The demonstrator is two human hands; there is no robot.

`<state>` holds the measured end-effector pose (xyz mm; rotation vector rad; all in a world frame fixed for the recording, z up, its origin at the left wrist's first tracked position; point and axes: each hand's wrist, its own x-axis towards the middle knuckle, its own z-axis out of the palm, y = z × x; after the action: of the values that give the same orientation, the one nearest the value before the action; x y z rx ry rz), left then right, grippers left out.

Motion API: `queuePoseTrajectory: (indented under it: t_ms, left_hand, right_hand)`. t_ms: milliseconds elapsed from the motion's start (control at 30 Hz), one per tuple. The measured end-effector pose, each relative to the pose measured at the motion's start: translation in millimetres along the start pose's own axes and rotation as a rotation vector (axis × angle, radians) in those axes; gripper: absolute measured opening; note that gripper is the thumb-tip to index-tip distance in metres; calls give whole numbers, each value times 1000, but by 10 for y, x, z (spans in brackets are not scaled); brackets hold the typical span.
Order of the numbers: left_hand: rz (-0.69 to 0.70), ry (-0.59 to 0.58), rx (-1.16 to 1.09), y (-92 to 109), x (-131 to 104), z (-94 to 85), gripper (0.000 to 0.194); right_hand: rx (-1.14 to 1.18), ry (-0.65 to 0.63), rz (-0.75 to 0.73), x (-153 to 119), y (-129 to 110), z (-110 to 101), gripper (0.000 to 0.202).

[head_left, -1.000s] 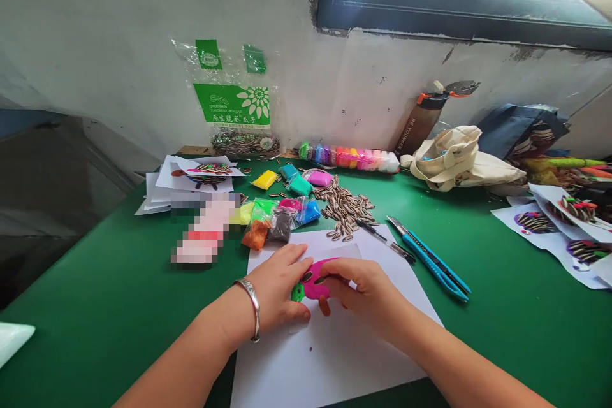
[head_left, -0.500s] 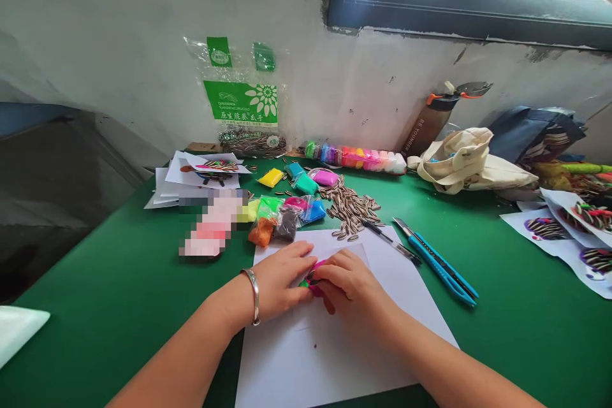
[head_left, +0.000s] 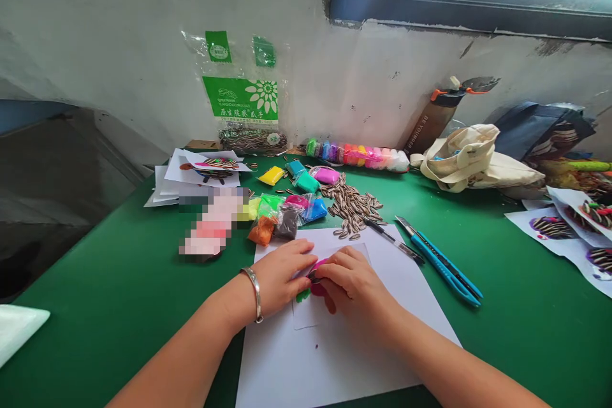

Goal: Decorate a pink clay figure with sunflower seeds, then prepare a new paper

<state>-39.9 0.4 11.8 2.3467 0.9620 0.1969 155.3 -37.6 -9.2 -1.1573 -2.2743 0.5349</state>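
A sheet of white paper (head_left: pixel 344 363) lies on the table, with a small thin clear sheet (head_left: pixel 306 319) on it. On that sheet sits bright pink clay (head_left: pixel 319 264), with green clay (head_left: pixel 303 295) at its lower left. My left hand (head_left: pixel 282 277) rests on the paper with fingers stretched out, their tips beside the clay. Over the clay, my right hand (head_left: pixel 351 280) pinches what looks like a dark sunflower seed (head_left: pixel 313 276). Its fingers hide much of the pink piece. Behind the paper is a pile of striped sunflower seeds (head_left: pixel 354 204).
Bags of coloured clay (head_left: pixel 287 222) lie behind my left hand. A black pen (head_left: pixel 394 242) and a blue utility knife (head_left: pixel 440 261) are at right. Seed-decorated papers (head_left: pixel 559 229) lie far right. A seed bag (head_left: pixel 246 102), bottle (head_left: pixel 433 118) and cloth bag (head_left: pixel 478 159) stand by the wall.
My left thumb has shifted up a little, showing more of the green clay and the clear sheet's lower edge. The right hand stays pinched over the clay.
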Motion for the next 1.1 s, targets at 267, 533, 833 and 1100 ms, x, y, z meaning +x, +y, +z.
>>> queuePoseTrajectory:
  t_ms: [267,533,833,1100]
  left_hand:
    - [-22,21,-32,-10,20,2,24]
    - [-67,47,-17,20,52,14,27]
    - [-57,62,-5,10,47,35,27]
    - [-66,65,-2,11,59,27,29]
  right_hand:
    - [-28,6,4,16,-6,-2,36]
    - [-44,13,1,1,28,55,32]
    - [-50,32,-4,-2,53,113,28]
    - [-132,101,73,-58,18,-7,33]
